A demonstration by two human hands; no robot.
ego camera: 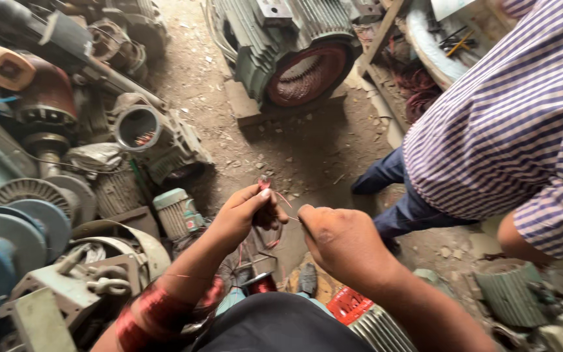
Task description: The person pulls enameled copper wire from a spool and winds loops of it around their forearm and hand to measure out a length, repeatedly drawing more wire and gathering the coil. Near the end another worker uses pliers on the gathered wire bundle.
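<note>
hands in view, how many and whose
2, both the wearer's: left hand pinching thin copper wire, right hand beside it. The striped-shirt person's hands are hidden.

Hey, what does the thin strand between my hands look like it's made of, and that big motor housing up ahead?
The strand, pinched by the left hand and right hand, looks like enamelled copper wire: thin, glossy, reddish, matching the coil looped on the left forearm. The motor housing looks like cast metal, grey-green and dull, with moulded cooling fins; probably iron or aluminium, hard to tell which. Reddish windings show inside.
</note>
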